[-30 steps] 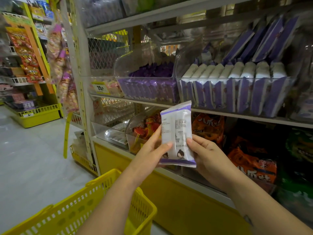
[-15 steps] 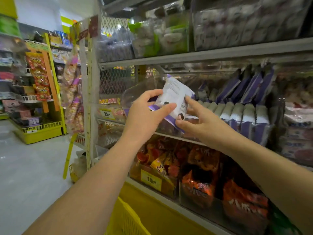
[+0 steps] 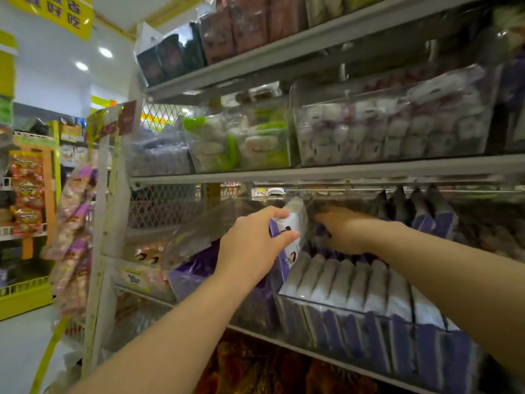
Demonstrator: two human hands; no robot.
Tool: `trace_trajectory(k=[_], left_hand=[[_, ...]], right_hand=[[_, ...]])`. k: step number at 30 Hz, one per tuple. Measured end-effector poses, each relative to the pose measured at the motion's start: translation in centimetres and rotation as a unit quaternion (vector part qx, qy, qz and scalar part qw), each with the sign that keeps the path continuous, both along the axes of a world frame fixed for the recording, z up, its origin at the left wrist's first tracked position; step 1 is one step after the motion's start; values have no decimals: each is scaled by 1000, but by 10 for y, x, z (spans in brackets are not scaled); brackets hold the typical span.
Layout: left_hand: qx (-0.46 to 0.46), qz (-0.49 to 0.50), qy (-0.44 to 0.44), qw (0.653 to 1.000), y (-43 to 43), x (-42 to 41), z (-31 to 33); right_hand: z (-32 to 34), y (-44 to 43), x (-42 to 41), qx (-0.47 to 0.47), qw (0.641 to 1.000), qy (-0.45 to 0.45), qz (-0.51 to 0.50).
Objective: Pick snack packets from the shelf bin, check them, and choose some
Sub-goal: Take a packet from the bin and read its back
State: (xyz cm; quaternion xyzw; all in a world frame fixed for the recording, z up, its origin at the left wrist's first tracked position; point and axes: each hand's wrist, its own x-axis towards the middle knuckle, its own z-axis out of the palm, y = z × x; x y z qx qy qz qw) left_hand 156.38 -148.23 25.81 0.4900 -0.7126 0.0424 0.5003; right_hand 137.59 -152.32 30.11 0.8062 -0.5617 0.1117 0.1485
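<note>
**At the shelf bin: one packet in hand, other hand reaching deeper**

Nearest the camera, both forearms are extending toward the middle shelf. My left hand (image 3: 250,245) is gripping a white-and-purple snack packet (image 3: 292,226), thumb on the lower face and fingers curling over the top edge; the packet is standing roughly upright, tilted, at the left end of the clear shelf bin (image 3: 355,311), above the front row of matching packets (image 3: 369,285). My right hand (image 3: 345,228) is reaching over that front row into the darker back of the bin. Its fingertips are turning away from the lens, so I cannot tell whether they are spread or closing on anything.

Handling judgement: the packet is looking light and soft, a thin film wrapper that is likely slippery and probably crushable. I am judging the sealed end strips to be the safest places to pinch, keeping pressure off the middle.

Behind the front row, more purple packs (image 3: 434,217) are leaning against the back of the bin. Above, an upper shelf is carrying clear tubs of pale wrapped sweets (image 3: 392,132). Far left, another aisle rack (image 3: 31,191) is showing red packs.
</note>
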Motion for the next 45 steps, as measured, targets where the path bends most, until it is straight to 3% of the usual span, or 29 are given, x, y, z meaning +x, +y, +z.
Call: trace_trajectory(k=[5,13,18,23,30,33,37,39,42,45], left_hand=[[-12,15,-59,998,-29,-13,10],[36,27,-167,985,-79,-64,27],[71,19,-209,975,-104,-86,34],[132,-80,-270,950,-109,-82,47],[157,-82,-343,923,-105,-69,53],[159,-40,-389,907,-106,-79,42],[80,68,-493,864,-108,-87,25],[97,66,-518,847,-106,-85,28],[207,-25,-464,861,-104,-80,43],[174,-92,-327,925,-100,-74,42]], right_hand=[[13,-21,-18,46,991,122,-16],[19,-10,-34,45,983,176,4],[22,-2,-38,41,983,177,16],[25,4,-42,44,984,174,25],[25,4,-42,59,983,172,9],[25,1,-40,58,988,143,7],[24,-3,-40,32,990,136,-8],[21,-3,-41,12,989,143,-23],[18,1,-39,15,985,170,-28],[19,5,-37,34,981,192,1]])
